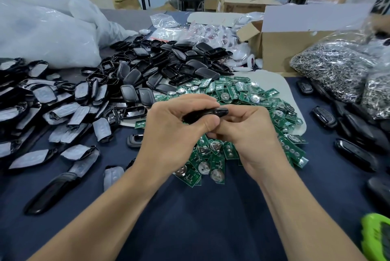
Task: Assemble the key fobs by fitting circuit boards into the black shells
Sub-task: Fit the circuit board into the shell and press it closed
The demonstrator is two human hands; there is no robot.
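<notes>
At the frame's centre, the left hand (177, 125) and right hand (247, 134), fingers curled, together grip one black shell (207, 113). Below them, green circuit boards (242, 96) lie heaped on the dark surface (200, 218).

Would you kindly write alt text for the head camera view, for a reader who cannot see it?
The left hand and right hand together grip one black shell above a heap of green circuit boards on a dark blue table. Loose shells are piled to the left and behind; bags of metal rings sit at the right.
</notes>
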